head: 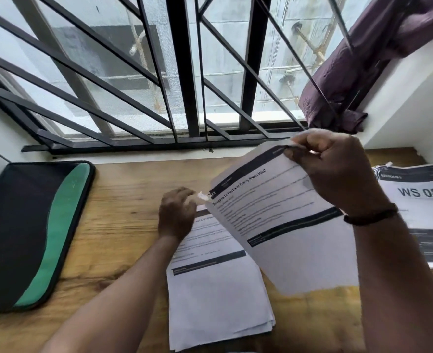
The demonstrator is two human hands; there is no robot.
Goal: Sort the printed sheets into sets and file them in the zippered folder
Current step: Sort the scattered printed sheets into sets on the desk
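Head view. A printed sheet (281, 220) is held tilted above the paper stack (218, 289); its top corner is pinched by the right hand (337, 171), its left corner by the curled fingers of the left hand (177, 212). Small print is blurred. A second pile (424, 212), right of the stack, is cut off. The black-and-green zippered folder (32, 233) lies shut left of the stack on the wood-grain tabletop (123, 200).
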